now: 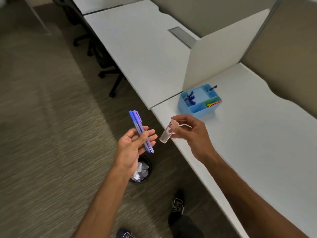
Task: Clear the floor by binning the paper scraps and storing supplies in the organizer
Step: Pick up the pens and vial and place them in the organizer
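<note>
My left hand (133, 146) holds a bundle of blue pens (141, 131) against its palm, thumb across them, caps pointing up. My right hand (190, 133) pinches a clear plastic pen case (166, 133) by its opened flap end; the case hangs down to the left and looks empty. Both hands are over the floor beside the desk's front edge. The light blue organizer (197, 110) stands on the white desk (257, 134) beyond my right hand, with blue pens in two compartments and coloured sticky items in another. A black bin (148, 166) with white paper scraps (140, 172) sits on the carpet below my left hand.
A grey partition panel (219, 54) rises behind the organizer. A second white desk (137, 45) runs to the far left, with black office chair bases (109, 74) under its edge. My shoes (177, 203) are on the carpet near the bin.
</note>
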